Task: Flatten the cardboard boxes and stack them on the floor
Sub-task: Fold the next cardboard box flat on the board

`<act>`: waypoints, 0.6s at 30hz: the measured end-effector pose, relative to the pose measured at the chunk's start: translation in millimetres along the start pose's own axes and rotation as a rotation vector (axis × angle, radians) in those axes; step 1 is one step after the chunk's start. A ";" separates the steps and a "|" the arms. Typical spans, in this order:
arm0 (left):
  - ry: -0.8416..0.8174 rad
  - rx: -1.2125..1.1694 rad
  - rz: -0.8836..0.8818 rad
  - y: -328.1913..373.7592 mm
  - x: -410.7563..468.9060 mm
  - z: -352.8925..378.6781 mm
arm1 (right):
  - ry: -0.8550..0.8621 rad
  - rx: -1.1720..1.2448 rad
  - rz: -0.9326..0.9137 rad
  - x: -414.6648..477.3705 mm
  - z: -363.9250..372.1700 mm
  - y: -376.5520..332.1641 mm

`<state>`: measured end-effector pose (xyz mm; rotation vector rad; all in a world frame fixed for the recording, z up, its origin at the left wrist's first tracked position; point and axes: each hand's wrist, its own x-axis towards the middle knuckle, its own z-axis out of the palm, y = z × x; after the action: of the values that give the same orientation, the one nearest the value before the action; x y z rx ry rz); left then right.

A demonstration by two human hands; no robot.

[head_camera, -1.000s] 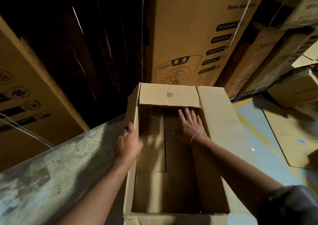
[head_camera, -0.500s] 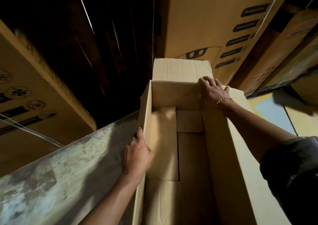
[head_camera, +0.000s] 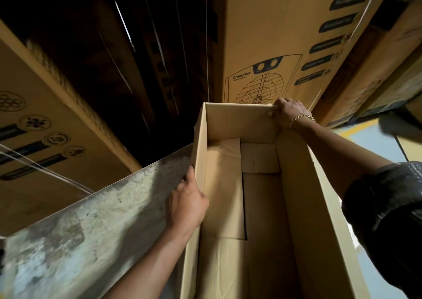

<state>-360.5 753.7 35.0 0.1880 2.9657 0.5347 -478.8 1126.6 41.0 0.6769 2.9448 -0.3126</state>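
I am gripping the tall open brown cardboard box (head_camera: 258, 184): left hand (head_camera: 186, 203) fingers clamping its side wall, right hand (head_camera: 286, 112) fingers pinching the far corner; pushing unevenly, it risks buckling or tipping.

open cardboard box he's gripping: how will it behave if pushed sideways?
The open cardboard box is probably light: it looks empty. It likely racks easily: thin walls, open top. The left hand and right hand grip its rim, so it may flex there.

The floor (head_camera: 374, 143) is pale blue-grey with a yellow line. A tall open cardboard box (head_camera: 296, 207) stands on it. More big printed boxes (head_camera: 274, 35) stand behind, close together. A flat cardboard sheet (head_camera: 411, 146) lies at the right edge.
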 end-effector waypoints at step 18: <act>-0.137 -0.146 -0.098 -10.4 -67.5 -13.6 | -0.201 0.310 0.200 -410.2 34.6 46.2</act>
<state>-297.0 729.7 50.5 0.0625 2.7733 0.6921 -89.2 987.3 59.2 0.9088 2.6359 -0.7771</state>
